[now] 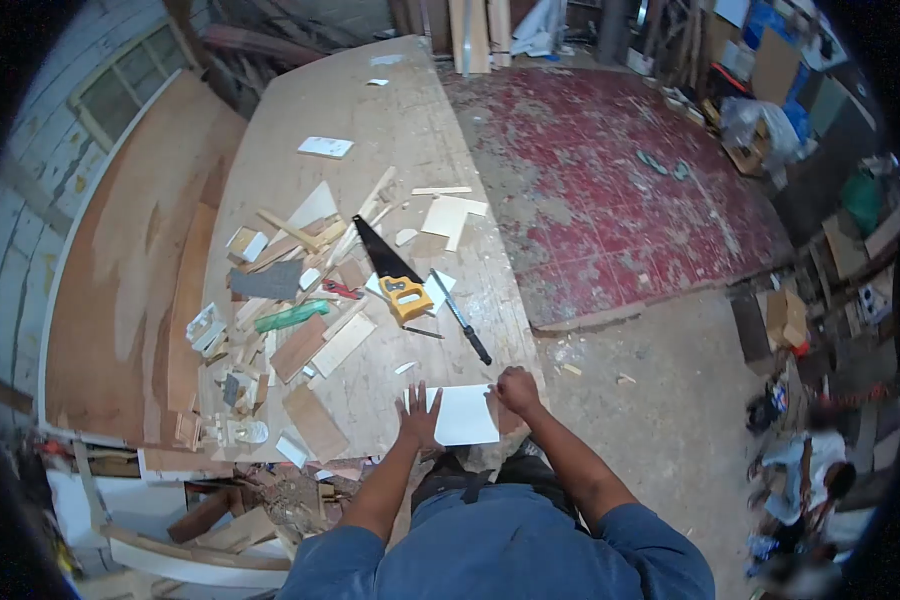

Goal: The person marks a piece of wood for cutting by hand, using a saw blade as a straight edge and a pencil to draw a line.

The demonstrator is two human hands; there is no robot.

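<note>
A white rectangular sheet or thin board point(467, 418) lies at the near edge of the workbench, in front of my body. My left hand point(420, 414) rests on its left side with the fingers spread. At the sheet's upper right corner, my right hand point(516, 390) is closed, and whatever its fingers hold is too small to make out. Just beyond lies a narrow blade tool with a black handle point(478, 343). A handsaw with a yellow handle point(406, 298) lies farther up, its dark blade pointing away. A thin dark rod point(424, 332) is close to that handle.
Wood offcuts point(300, 347), a green strip point(290, 316) and a red tool point(342, 290) clutter the workbench point(390, 120) on the left. A large wooden panel point(135, 270) leans beside it. Red flooring point(610, 190) lies beyond the right edge. A person point(820, 465) is at far right.
</note>
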